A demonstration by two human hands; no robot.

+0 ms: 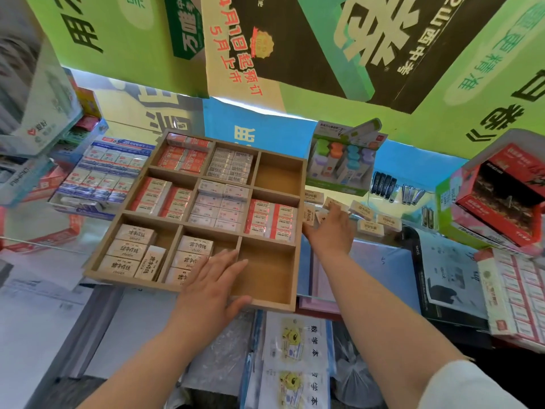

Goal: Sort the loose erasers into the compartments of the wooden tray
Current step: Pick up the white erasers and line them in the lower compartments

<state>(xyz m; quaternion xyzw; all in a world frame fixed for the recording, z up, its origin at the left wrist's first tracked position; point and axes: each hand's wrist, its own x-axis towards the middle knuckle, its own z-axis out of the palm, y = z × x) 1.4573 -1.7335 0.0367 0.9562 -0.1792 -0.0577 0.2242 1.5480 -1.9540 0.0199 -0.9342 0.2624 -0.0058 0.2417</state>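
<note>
- Left hand [212, 278] flat, fingers straight, over square wooden tray's [277, 304] near-middle compartment
- Right hand [330, 228] on loose cream rectangular erasers [371, 227] right of tray — grip unclear

Stationery shop, sales counter. Big green and black printed posters with Chinese slogans [368, 45] run along the counter's far edge, one with red release dates. All the stock is multiples in retail packaging. A light wooden nine-compartment tray [277, 305] mid-counter holds rows of red-and-white sleeved erasers [271, 219]. At the left edge there is an open blue-and-white display box of wrapped erasers [103, 175]. Near the far edge stands a green cardboard display carton of pastel-coloured items [342, 160]. A red open-topped retail box [501, 196] sits at the right edge. Plastic-wrapped exercise books with yellow cartoon covers [295, 349] lie at the near edge.
</note>
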